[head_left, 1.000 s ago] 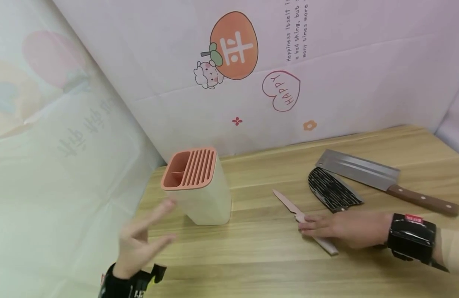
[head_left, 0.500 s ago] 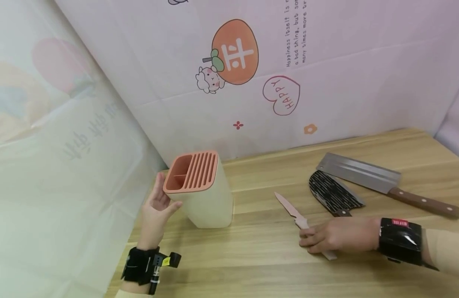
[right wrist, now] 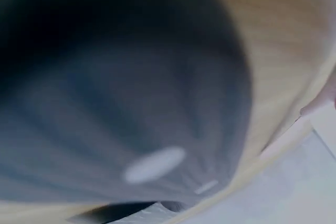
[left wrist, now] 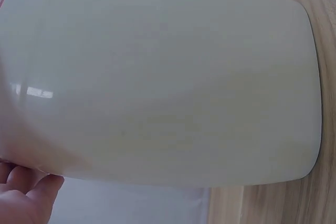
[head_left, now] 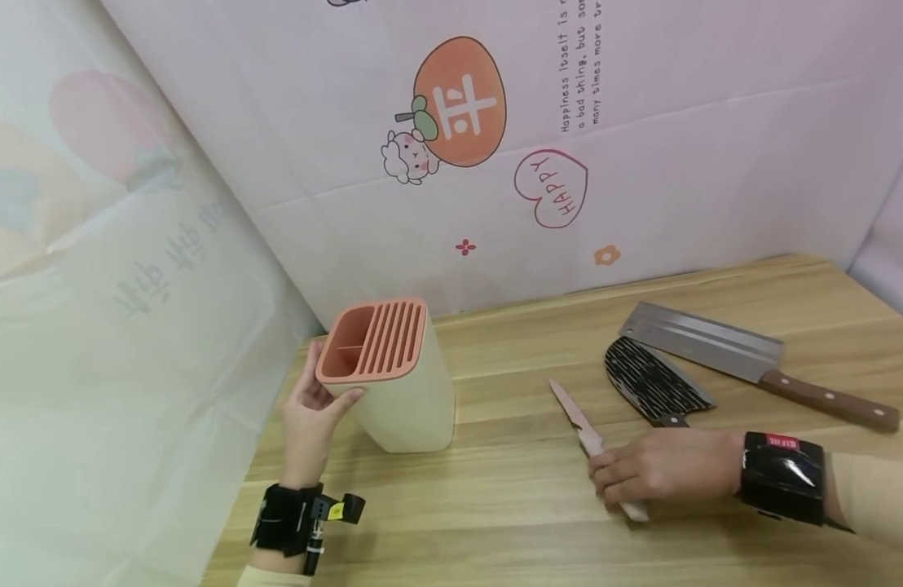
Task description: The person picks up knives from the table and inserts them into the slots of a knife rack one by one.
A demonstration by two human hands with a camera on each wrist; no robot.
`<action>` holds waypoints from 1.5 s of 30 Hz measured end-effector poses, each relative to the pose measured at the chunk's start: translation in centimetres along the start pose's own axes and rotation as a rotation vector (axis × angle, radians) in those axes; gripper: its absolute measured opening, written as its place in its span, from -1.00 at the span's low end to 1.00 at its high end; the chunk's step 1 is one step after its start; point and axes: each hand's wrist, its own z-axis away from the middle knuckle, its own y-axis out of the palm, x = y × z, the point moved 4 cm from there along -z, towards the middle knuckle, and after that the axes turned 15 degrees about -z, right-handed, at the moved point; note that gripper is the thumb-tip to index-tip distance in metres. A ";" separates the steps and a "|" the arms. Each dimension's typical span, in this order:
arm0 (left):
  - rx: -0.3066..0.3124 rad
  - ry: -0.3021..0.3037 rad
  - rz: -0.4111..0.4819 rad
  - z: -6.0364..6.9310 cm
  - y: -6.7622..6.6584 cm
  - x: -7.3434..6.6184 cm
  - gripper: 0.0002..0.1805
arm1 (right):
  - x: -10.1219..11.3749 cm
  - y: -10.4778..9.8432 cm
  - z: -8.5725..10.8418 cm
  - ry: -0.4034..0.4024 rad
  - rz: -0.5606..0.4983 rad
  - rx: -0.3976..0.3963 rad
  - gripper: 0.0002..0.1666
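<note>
A cream knife block [head_left: 415, 412] with a pink slotted top stands upright on the left of the table. My left hand [head_left: 308, 428] grips its upper left corner, thumb on the near wall and fingers round the left side. In the left wrist view the block's smooth wall [left wrist: 173, 87] fills most of the picture. My right hand [head_left: 660, 466] holds a small pink paring knife [head_left: 574, 414] by its pale handle, low over the table or touching it; I cannot tell which. The blade points away and to the left. In the right wrist view the pink blade [right wrist: 286, 139] shows at the right.
A cleaver [head_left: 704, 338] with a brown riveted handle lies at the back right. In front of it is a black-patterned, broad-bladed knife [head_left: 653, 379], its handle hidden by my right hand. A large blurred dark handle [right wrist: 131, 114] fills the right wrist view. Printed cloth [head_left: 642, 187] hangs behind the table.
My left hand has come up from the lower left and taken hold of the knife block. The right fingers have curled round the paring knife, whose tip has shifted slightly right.
</note>
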 end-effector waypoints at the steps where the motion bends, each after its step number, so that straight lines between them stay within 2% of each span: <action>1: -0.006 -0.005 -0.003 0.0 -0.1 0.1 0.01 | 0.0 -0.3 -0.1 0.004 0.005 -0.033 -0.44; 6: -0.029 -0.030 -0.011 0.0 -0.4 0.2 -0.02 | -0.6 -2.5 -0.7 0.021 -0.013 -0.274 -0.63; 10: -0.043 -0.057 -0.010 0.1 -0.7 0.3 -0.04 | -1.7 -4.4 -1.6 -0.001 -0.051 -0.501 -0.57; 15: -0.056 -0.064 0.004 0.3 -0.8 0.2 -0.06 | -3.3 -7.4 -3.5 -0.077 -0.097 -0.797 -0.62; 20: -0.063 -0.063 0.035 0.4 -0.7 0.3 -0.07 | -4.2 -10.7 -6.0 -0.042 -0.174 -1.042 -0.68; 23: -0.065 -0.055 0.051 0.4 -0.5 0.4 -0.08 | -4.3 -12.4 -7.4 0.005 -0.283 -1.181 -0.69; 27: -0.070 -0.026 0.071 0.4 -0.3 0.6 -0.12 | -4.0 -14.3 -9.5 -0.008 -0.449 -1.344 -0.66; 29: -0.072 -0.016 0.078 0.3 -0.2 0.8 -0.13 | -3.9 -15.0 -10.7 -0.024 -0.525 -1.381 -0.63; 31: -0.078 -0.015 0.084 0.3 -0.2 0.9 -0.13 | -4.0 -15.4 -12.1 -0.029 -0.605 -1.384 -0.65; 36: -0.101 -0.034 0.095 0.3 -0.1 1.2 -0.14 | -4.2 -15.6 -15.8 0.027 -0.777 -1.315 -0.65; 40: -0.094 -0.046 0.102 0.1 0.2 1.5 -0.15 | -4.9 -15.5 -17.9 0.090 -0.844 -1.259 -0.62; 45: -0.067 -0.038 0.109 0.0 0.5 1.7 -0.14 | -6.0 -14.8 -19.7 0.185 -0.901 -1.183 -0.66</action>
